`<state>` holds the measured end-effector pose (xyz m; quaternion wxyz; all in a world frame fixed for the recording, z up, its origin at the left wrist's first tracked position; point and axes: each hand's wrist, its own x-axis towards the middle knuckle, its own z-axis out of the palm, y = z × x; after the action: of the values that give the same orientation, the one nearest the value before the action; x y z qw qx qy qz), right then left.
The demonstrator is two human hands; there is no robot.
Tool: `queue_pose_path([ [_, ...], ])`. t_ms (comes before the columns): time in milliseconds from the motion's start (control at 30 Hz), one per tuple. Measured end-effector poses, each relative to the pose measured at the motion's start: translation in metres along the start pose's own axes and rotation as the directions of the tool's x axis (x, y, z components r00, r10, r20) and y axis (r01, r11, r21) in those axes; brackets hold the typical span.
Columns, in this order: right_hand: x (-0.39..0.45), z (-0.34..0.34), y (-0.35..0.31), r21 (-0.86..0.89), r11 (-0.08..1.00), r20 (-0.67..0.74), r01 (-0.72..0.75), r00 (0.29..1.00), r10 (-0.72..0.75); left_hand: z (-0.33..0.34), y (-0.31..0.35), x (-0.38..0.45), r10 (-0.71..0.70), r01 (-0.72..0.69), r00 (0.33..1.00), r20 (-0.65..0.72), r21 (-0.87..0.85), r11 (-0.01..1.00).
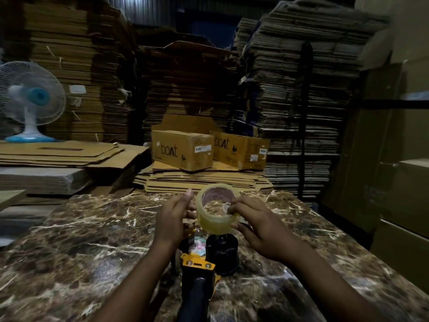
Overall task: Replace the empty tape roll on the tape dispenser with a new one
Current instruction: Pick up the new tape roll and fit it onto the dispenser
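Observation:
A roll of clear tape [214, 219] hangs tilted just above the black spindle hub [222, 251] of a yellow and black tape dispenser [197, 270]. The dispenser lies on the dark marble table [81, 240] with its black handle pointing toward me. My right hand [253, 226] grips the roll by its right rim, fingers reaching into the core. At the roll's left side is my left hand [176, 217], fingers partly spread; whether its fingertips touch the roll I cannot tell. A small round printed label [198, 246] shows inside the dispenser frame.
Two "boat" cartons [183, 149] sit on flattened cardboard [199, 180] just beyond the table's far edge. Tall stacks of flat cartons [299, 94] fill the background. A white and blue table fan [31, 101] stands at the left on a cardboard pile.

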<state>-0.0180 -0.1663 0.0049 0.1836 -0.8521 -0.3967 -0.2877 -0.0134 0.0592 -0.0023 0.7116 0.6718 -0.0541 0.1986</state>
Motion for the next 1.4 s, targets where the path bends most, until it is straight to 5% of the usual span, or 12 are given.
queue_pose_path([
  [267, -0.004, 0.000, 0.012, -0.070, 0.996, -0.002, 0.050, 0.999, -0.050, -0.002, 0.013, -0.002, -0.185, 0.207, 0.970, 0.161, -0.137, 0.969],
  [400, -0.005, 0.010, 0.003, 0.233, 0.954, -0.152, -0.190, 0.962, 0.229, 0.002, 0.013, -0.001, -0.174, 0.194, 0.976, 0.131, -0.157, 0.968],
  [533, 0.007, 0.018, -0.018, 0.346, 0.827, -0.092, -0.444, 0.861, 0.501, 0.012, 0.007, -0.004, -0.161, 0.186, 0.970, 0.182, -0.131, 0.974],
  [700, 0.014, 0.019, -0.015, 0.371, 0.819, -0.165, -0.437, 0.837, 0.521, 0.016, 0.006, -0.007, -0.106, 0.132, 0.952, 0.286, -0.072, 0.989],
  [800, 0.005, 0.013, -0.001, 0.505, 0.756, -0.097, -0.416, 0.843, 0.529, 0.003, -0.002, -0.003, 0.071, -0.076, 0.993, 0.099, 0.049, 0.996],
  [900, -0.004, 0.011, 0.008, 0.632, 0.680, -0.041, -0.371, 0.861, 0.508, -0.010, -0.009, 0.003, 0.288, -0.269, 0.957, -0.035, 0.264, 0.926],
  [1167, -0.007, 0.015, 0.018, 0.747, 0.575, 0.070, -0.334, 0.899, 0.432, 0.000, -0.010, 0.001, 0.079, -0.108, 0.921, 0.382, 0.055, 0.993],
  [1400, -0.006, 0.024, 0.018, 0.792, 0.518, 0.067, -0.324, 0.889, 0.453, -0.009, -0.014, 0.004, 0.224, -0.231, 0.895, 0.386, -0.030, 0.973],
])
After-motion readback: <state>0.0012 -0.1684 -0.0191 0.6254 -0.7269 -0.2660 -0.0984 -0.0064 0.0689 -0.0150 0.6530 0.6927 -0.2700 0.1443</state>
